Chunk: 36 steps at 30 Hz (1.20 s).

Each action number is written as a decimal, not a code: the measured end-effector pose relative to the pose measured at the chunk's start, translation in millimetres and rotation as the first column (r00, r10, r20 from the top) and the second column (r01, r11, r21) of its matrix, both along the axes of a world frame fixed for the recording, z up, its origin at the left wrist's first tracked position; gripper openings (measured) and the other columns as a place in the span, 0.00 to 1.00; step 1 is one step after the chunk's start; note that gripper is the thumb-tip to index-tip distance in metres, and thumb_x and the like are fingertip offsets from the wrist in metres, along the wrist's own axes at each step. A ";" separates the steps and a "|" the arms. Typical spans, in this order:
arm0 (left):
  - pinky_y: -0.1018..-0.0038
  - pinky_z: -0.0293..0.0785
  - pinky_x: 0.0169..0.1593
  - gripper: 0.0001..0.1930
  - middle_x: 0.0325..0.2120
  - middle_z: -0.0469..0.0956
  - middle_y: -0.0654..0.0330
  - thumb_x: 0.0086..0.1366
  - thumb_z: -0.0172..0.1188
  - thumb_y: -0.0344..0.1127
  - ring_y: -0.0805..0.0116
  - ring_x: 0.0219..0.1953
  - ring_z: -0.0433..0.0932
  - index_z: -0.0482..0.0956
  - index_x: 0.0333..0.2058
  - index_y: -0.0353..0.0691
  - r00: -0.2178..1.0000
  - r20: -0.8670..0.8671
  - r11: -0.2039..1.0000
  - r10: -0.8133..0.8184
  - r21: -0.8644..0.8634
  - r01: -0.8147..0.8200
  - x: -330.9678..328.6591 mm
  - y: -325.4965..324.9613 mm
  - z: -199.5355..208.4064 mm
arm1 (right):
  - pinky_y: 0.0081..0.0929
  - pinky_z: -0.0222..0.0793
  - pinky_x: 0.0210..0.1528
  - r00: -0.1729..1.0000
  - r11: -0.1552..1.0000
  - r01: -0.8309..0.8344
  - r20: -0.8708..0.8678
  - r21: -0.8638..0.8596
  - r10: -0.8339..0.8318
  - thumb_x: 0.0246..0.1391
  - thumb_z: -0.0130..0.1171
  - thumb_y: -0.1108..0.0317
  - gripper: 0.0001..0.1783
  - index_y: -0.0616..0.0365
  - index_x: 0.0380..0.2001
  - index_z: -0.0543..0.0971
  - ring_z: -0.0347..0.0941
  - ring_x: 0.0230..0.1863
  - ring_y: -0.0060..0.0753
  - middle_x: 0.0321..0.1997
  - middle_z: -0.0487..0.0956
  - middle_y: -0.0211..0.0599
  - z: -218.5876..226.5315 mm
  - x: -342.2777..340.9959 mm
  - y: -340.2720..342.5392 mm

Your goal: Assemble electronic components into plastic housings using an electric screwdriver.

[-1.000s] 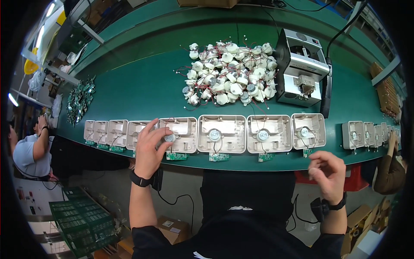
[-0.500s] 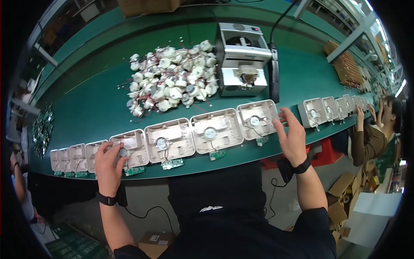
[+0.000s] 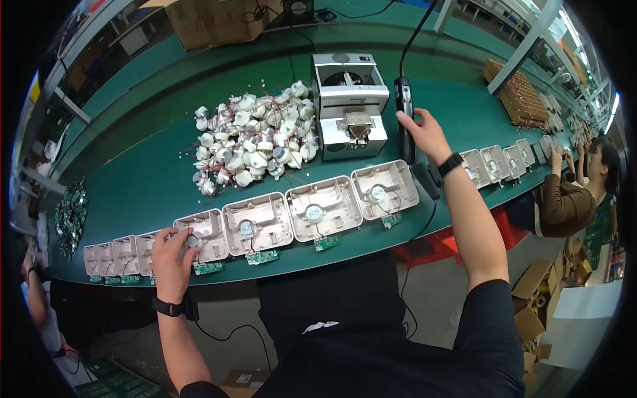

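Observation:
My left hand (image 3: pixel 174 262) is over a white plastic housing (image 3: pixel 211 233). Its thumb and bent fingers close about a round silver part (image 3: pixel 193 241) inside; a green circuit board (image 3: pixel 208 268) hangs at that housing's near edge. My right hand (image 3: pixel 430 137) is stretched out beyond the row, fingers apart. Its thumb tip reaches a black electric screwdriver (image 3: pixel 404 99), which stands upright beside a silver machine (image 3: pixel 350 109); the fingers are not wrapped round it. Between my hands stand more open housings (image 3: pixel 282 229), each with a round metal part and a wired board.
Behind the row lies a heap of white motor-like parts (image 3: pixel 259 136) with red wires. Green boards (image 3: pixel 71 219) are piled at the left. Further housings (image 3: pixel 494 166) line the right, where a co-worker (image 3: pixel 574 192) sits. A cardboard box (image 3: pixel 212 23) stands at the back.
My right hand has moved from the rightmost housing, away from me, to the black screwdriver. My left hand stays at the same housing. The whole view has shifted slightly.

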<state>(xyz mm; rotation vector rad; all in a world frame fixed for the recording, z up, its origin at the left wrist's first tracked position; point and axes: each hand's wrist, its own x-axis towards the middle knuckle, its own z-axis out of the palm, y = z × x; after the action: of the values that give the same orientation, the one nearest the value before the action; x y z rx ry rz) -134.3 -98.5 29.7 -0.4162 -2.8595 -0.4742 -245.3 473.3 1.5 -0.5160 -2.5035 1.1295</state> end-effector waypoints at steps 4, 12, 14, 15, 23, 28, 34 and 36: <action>0.60 0.70 0.54 0.22 0.39 0.81 0.52 0.50 0.72 0.29 0.51 0.51 0.74 0.83 0.47 0.40 0.998 -0.058 0.999 0.016 -0.039 -0.019 6.4 2.8 2.5 | 0.24 0.72 0.30 0.978 0.800 -0.091 0.096 -0.593 0.183 0.58 0.67 0.55 0.20 0.60 0.41 0.76 0.74 0.27 0.24 0.31 0.79 0.32 -2.6 -30.1 0.1; 0.61 0.72 0.52 0.21 0.37 0.82 0.55 0.50 0.72 0.29 0.54 0.50 0.75 0.83 0.46 0.39 0.996 -0.082 0.999 -0.022 0.036 0.025 10.2 6.3 -3.1 | 0.20 0.64 0.27 0.926 0.891 -0.173 -0.377 -0.419 0.002 0.58 0.67 0.64 0.14 0.58 0.41 0.75 0.69 0.24 0.19 0.27 0.73 0.26 66.9 60.0 -21.3; 0.61 0.72 0.52 0.21 0.36 0.83 0.55 0.50 0.72 0.29 0.54 0.49 0.75 0.83 0.46 0.39 0.996 -0.080 0.998 -0.039 0.055 0.043 6.3 11.2 -2.9 | 0.20 0.63 0.27 0.906 0.878 -0.198 -0.424 -0.436 -0.006 0.59 0.67 0.66 0.14 0.58 0.41 0.74 0.68 0.24 0.19 0.27 0.72 0.26 65.8 75.9 -25.3; 0.61 0.72 0.52 0.21 0.37 0.83 0.55 0.50 0.72 0.29 0.54 0.50 0.75 0.83 0.46 0.39 0.996 -0.080 0.997 -0.036 0.062 0.041 5.7 14.4 -3.0 | 0.20 0.63 0.27 0.898 0.875 -0.205 -0.440 -0.438 -0.010 0.59 0.67 0.66 0.13 0.58 0.41 0.74 0.68 0.24 0.19 0.27 0.73 0.26 63.7 82.2 -27.9; 0.59 0.72 0.52 0.25 0.48 0.77 0.50 0.47 0.74 0.29 0.49 0.50 0.74 0.82 0.47 0.39 0.991 -0.091 0.994 -0.097 0.033 0.100 -2.7 26.9 -10.1 | 0.20 0.64 0.28 0.854 0.917 -0.136 -0.513 -0.374 -0.083 0.61 0.65 0.69 0.12 0.58 0.42 0.73 0.70 0.25 0.21 0.27 0.73 0.28 55.4 85.4 -24.1; 0.65 0.71 0.53 0.28 0.49 0.77 0.53 0.54 0.71 0.32 0.54 0.52 0.74 0.76 0.55 0.38 0.995 -0.093 0.983 0.045 0.180 -0.028 4.6 45.6 -0.6 | 0.21 0.66 0.29 0.732 0.951 -0.213 -0.681 -0.224 0.004 0.63 0.63 0.69 0.11 0.59 0.43 0.72 0.71 0.25 0.23 0.27 0.73 0.29 87.9 83.9 -22.1; 0.73 0.70 0.57 0.30 0.54 0.76 0.54 0.67 0.64 0.38 0.67 0.55 0.73 0.67 0.64 0.33 0.900 0.326 0.736 0.288 0.526 -0.426 4.9 28.4 -51.0 | 0.24 0.66 0.26 0.647 0.738 -0.575 -0.748 -0.353 0.147 0.62 0.61 0.68 0.10 0.61 0.42 0.73 0.71 0.22 0.26 0.25 0.73 0.33 144.8 61.9 -71.9; 0.72 0.69 0.56 0.30 0.53 0.75 0.54 0.67 0.64 0.41 0.66 0.54 0.73 0.68 0.63 0.32 0.893 0.355 0.704 0.277 0.558 -0.439 4.4 29.6 -55.2 | 0.25 0.66 0.25 0.670 0.755 -0.569 -0.715 -0.326 0.197 0.60 0.62 0.68 0.10 0.62 0.38 0.74 0.70 0.20 0.27 0.22 0.73 0.33 148.5 43.8 -96.9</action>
<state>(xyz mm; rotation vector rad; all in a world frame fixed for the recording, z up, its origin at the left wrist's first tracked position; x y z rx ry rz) -129.9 -68.8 -25.5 0.3512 -2.6566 -1.4120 -201.5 376.4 150.0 0.3265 -1.6916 1.8128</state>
